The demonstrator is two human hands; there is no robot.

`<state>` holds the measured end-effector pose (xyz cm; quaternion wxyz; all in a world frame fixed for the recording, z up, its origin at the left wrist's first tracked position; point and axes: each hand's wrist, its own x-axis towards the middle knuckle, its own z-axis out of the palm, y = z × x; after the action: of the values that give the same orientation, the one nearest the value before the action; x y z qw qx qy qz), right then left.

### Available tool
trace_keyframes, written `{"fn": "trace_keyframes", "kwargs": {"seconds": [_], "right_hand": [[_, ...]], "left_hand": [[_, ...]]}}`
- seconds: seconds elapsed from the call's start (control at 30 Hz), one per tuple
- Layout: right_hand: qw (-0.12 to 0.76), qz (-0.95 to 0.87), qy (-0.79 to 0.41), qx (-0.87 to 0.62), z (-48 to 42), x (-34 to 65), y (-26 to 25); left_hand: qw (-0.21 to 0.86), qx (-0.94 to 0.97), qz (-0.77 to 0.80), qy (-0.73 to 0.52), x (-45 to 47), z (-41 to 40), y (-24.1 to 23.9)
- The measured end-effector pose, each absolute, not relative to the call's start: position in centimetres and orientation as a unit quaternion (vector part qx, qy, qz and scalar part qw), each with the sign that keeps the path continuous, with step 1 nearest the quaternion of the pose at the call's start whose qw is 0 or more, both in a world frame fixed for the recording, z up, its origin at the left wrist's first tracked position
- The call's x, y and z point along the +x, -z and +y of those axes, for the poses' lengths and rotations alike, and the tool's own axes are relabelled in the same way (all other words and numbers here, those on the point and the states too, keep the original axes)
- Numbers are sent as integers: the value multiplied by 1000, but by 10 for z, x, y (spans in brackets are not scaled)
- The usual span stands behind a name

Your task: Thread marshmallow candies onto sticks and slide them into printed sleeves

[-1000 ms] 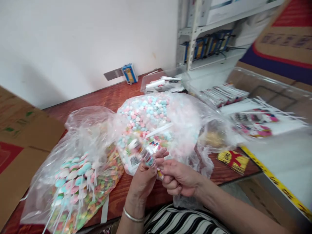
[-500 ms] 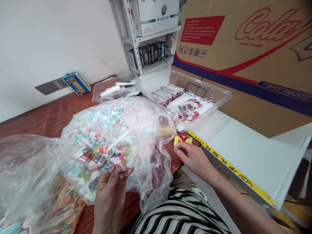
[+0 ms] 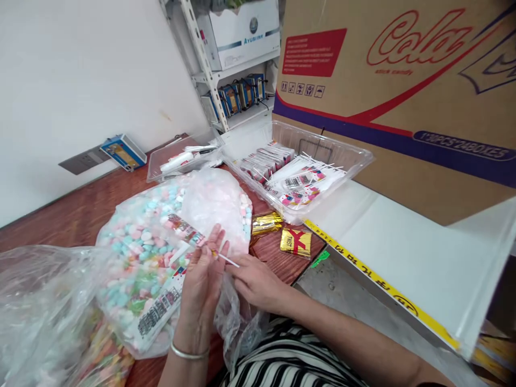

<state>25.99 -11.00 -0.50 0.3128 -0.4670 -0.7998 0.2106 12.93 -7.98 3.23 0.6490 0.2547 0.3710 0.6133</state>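
My left hand is closed around the gathered neck of a small clear printed candy bag. A white stick sticks out of the neck towards the lower right. My right hand is beside the stick's end, its fingers closed; whatever is in them is hidden. Beneath the hands lies a large clear bag of pastel candies, with another printed bag on top of it. Right of it are a bundle of gold twist ties and a yellow packet with a red cross.
A clear plastic tray holds printed bags and white sticks. Behind it stands a large cardboard box. A smaller clear box holds white tubes. At lower left lies crumpled clear plastic. A shelf stands at the back.
My right hand has come left from the yellow packet to the stick. My left hand has moved up and right with the candy bag. The gold twist ties now show more plainly.
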Motion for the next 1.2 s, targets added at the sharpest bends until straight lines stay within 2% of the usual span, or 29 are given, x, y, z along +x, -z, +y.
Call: {"fn": "trace_keyframes", "kwargs": {"seconds": [0.23, 0.47, 0.63, 0.83, 0.93, 1.03, 1.13, 1.2], "right_hand": [[241, -729, -122, -629, -87, 319, 22], [176, -727, -82, -658, -62, 309, 26], [204, -733, -87, -643, -62, 311, 21], [307, -721, -95, -614, -76, 325, 9], [358, -699, -74, -615, -86, 329, 4], [406, -684, 8, -606, -96, 330, -4], [441, -682, 112, -572, -103, 329, -17], [445, -688, 139, -556, -102, 325, -28]], "left_hand": [[628, 204, 415, -626, 100, -79, -19], [617, 203, 432, -626, 105, -85, -20], [620, 200, 421, -631, 100, -89, -22], [596, 234, 416, -646, 93, -92, -33], [549, 298, 452, -637, 85, -97, -38], [468, 377, 524, -604, 73, -103, -43], [334, 520, 605, -503, 63, -111, -49], [230, 631, 610, -421, 63, -117, -53]]}}
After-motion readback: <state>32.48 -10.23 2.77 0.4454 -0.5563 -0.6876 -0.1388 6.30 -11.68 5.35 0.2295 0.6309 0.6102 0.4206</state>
